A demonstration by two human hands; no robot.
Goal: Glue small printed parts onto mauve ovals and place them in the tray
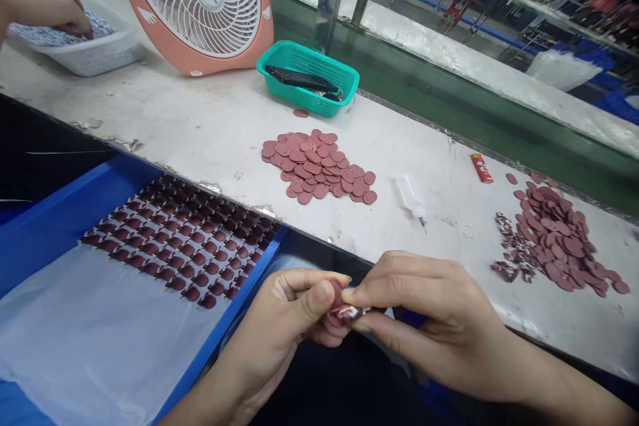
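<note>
Your left hand (284,326) and right hand (429,319) share one maroon disc (335,294). Left of the teal basket (307,76) you have one fan (200,3), one white basket (100,58), one co-worker's hand (44,3) and one blue tray (100,193); before it, one disc heap (314,166); right of it, one needle-tip bottle (412,196), one red tube (482,168), one more disc heap (554,239).

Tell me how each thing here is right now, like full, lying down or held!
Left hand: pinching a maroon piece.
Right hand: pinching the same piece.
Maroon discs: in a loose heap.
Blue tray: holding discs in neat rows.
White bottle: lying on its side.
Teal basket: holding black items.
Fan: standing; spinning or not, cannot tell.
Co-worker's hand: reaching into a white basket.
</note>
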